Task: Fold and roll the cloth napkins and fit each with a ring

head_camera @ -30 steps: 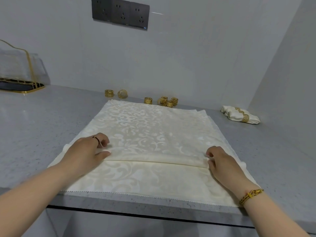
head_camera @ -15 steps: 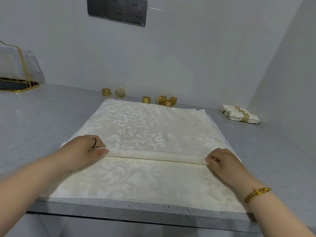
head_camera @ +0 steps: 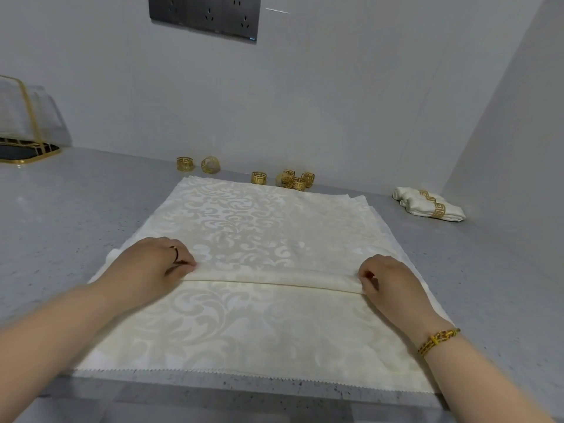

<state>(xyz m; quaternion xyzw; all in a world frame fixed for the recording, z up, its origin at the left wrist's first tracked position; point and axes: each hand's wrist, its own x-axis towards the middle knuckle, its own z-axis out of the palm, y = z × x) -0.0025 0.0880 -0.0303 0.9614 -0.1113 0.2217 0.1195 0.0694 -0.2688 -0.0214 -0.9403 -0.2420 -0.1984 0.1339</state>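
Head view, napkin: the cream patterned napkin [head_camera: 274,227] lies spread on the grey counter [head_camera: 76,209], with its zigzag near hem just inside the counter's front edge. More cloth edges peek out under its far right corner, so I judge it tops a stack.
Head view, fold: a raised ridge [head_camera: 274,280] runs across the cloth from one of my hands to the other.
Left grip: my left hand [head_camera: 152,267] sits on the ridge's left end, with the fingers curled and the tips nipping the cloth.
Right grip: my right hand [head_camera: 387,279] pinches the ridge's right end between thumb and fingers.
Just changed: very little. Both hands are at the same ends of the ridge as a second ago, and neither pinch has let go. The flat band between the ridge and the near hem looks wider now, but my head has tipped too, so I can't say how far the fold has really travelled.
Meaning: I judge the folding is at an early stage. One pleat is formed and the cloth beyond it is flat, with no rolling and no ring yet.
Rings: loose gold rings [head_camera: 259,177] stand by the wall [head_camera: 335,102] behind the napkin, well apart from my hands.
Finished: two rolled napkins [head_camera: 428,204], each wearing a ring, lie far right.
Risk: if one end runs ahead of the other, the fold will go askew.
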